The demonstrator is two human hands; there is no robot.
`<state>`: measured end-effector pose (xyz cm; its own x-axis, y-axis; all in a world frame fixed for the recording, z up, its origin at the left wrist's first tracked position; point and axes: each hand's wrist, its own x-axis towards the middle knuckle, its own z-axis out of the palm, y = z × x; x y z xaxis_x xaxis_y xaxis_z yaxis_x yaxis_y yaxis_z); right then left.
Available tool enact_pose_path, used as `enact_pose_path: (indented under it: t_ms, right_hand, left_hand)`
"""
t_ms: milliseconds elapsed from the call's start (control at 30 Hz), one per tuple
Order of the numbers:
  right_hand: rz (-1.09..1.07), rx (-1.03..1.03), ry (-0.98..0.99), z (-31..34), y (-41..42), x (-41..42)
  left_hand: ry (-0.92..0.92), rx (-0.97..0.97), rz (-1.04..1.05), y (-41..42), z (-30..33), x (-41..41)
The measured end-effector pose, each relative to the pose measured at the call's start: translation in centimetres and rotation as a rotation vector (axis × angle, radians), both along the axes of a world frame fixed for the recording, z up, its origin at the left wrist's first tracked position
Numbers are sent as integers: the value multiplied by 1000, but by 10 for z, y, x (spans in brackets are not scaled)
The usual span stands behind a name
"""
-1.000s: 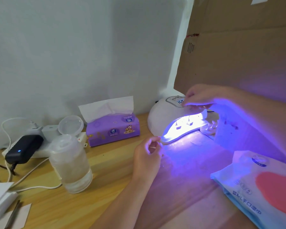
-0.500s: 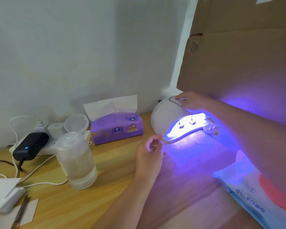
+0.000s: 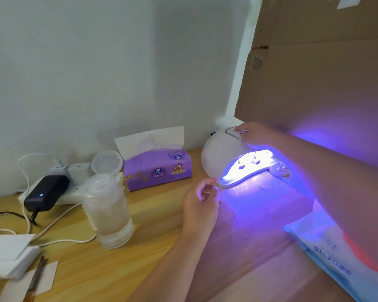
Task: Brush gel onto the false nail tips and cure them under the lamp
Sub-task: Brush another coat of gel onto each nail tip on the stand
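On the wooden table (image 3: 162, 247), the left hand (image 3: 200, 207) hovers with its fingers loosely curled, holding nothing that can be made out, just before the glowing mouth of the white domed curing lamp (image 3: 222, 152). Small nail tips on stands (image 3: 247, 161) sit inside the lit opening. Farther back, the right hand (image 3: 256, 134) rests on the lamp's top, a fingertip on its control panel.

lamp (image 3: 218, 158): white dome, lit violet-blue, under the right hand (image 3: 256, 134), which rests on its top panel | nail tips (image 3: 254, 159): on small stands, upright inside the glowing mouth, just beyond the left hand (image 3: 200, 202)
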<state>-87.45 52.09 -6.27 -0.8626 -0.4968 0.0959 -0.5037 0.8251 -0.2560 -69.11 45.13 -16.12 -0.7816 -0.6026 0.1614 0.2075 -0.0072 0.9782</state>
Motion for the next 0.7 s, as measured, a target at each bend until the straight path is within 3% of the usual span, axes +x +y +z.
enact_pose_path:
  t_ms: [167,300,400,500,600,700]
  right_hand:
    - [-19,64,63,-2,1,4]
    - [-38,98,89,-3,4,8]
    - [-53,81,76,0,4,13]
    - [-31,98,117,1,5,18]
    - [15,180,89,9,6,30]
    - [69,106,39,25,9,51]
  left_hand:
    - [59,-1,43,1,1,0]
    - [94,-156,103,5,1,2]
    - [62,-251,-12,16,6,10]
    - [-61,-307,-264,21,23,26]
    - [-179,-594,-493,8,42,58]
    - [-175,-881,-517,-17,57,109]
